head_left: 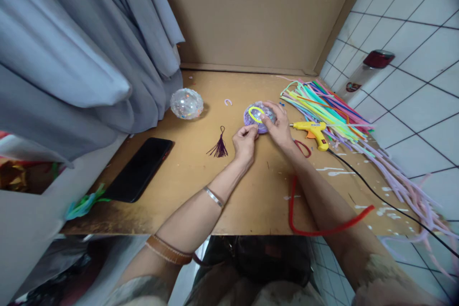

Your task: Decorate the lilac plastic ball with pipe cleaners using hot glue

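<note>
A small purple ball-like piece (247,115) with a clear middle and a yellow pipe-cleaner loop (251,111) on its top is on the table. My right hand (279,124) is closed around its right side, thumb on the top near the loop. At the lower edge of the piece, my left hand (245,142) is closed with its fingertips pinched together; whatever is between them is hidden. To the left lies a dark purple tassel (219,147). A short pale pink curved piece (228,102) rests just beyond, and a clear, bumpy bowl-shaped piece (187,103) farther left.
A yellow glue gun (311,130) lies right of my hands, its cord trailing off right. Behind it spreads a pile of coloured pipe cleaners (322,105). A bent red pipe cleaner (333,230) crosses near my right forearm. A black phone (141,169) lies left, beside a grey curtain (89,48).
</note>
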Motion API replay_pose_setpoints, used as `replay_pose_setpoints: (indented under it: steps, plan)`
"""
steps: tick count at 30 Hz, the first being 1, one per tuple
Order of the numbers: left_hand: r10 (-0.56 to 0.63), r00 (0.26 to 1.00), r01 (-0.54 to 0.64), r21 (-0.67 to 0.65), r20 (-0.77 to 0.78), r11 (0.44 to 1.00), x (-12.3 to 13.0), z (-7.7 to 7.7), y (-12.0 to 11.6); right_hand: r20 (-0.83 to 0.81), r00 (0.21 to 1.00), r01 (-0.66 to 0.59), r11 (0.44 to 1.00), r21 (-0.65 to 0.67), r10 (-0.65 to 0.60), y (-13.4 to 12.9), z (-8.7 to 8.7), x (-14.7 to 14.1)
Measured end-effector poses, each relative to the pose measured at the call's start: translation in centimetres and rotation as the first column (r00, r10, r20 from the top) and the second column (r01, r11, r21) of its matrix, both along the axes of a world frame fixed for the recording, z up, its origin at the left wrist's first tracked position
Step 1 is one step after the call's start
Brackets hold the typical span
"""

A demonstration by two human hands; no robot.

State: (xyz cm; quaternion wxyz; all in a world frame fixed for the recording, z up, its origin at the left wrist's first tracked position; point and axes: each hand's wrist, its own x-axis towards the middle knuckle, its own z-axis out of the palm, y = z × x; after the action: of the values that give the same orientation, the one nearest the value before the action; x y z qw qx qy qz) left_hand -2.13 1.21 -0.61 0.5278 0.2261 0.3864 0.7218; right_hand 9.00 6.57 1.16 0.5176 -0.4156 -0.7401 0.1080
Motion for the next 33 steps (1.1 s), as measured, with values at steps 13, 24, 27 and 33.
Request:
replay_pose_setpoints:
  steps: [13, 24, 27, 33]
  plan:
    - [0.007, 0.999, -0.007, 0.004, -0.044, 1.000, -0.08, 0.03, -0.07, 0.019, 1.000, -0.004, 1.000, -0.001, 0.004, 0.11, -0.09, 0.17]
    - [0.005, 0.999, -0.005, -0.020, -0.037, 1.000, -0.10, 0.14, -0.14, 0.104, 0.994, -0.041, 0.999, -0.021, 0.043, 0.33, 0.02, 0.57]
    - [0.001, 1.000, -0.001, -0.010, -0.030, 1.000, -0.10, 0.14, -0.14, 0.117, 0.992, -0.044, 0.999, -0.027, 0.046, 0.37, -0.02, 0.59]
    - [0.013, 1.000, -0.014, -0.025, -0.017, 1.000, -0.01, 0.35, -0.23, 0.103, 0.994, -0.038, 0.999, -0.026, 0.041, 0.29, -0.01, 0.53]
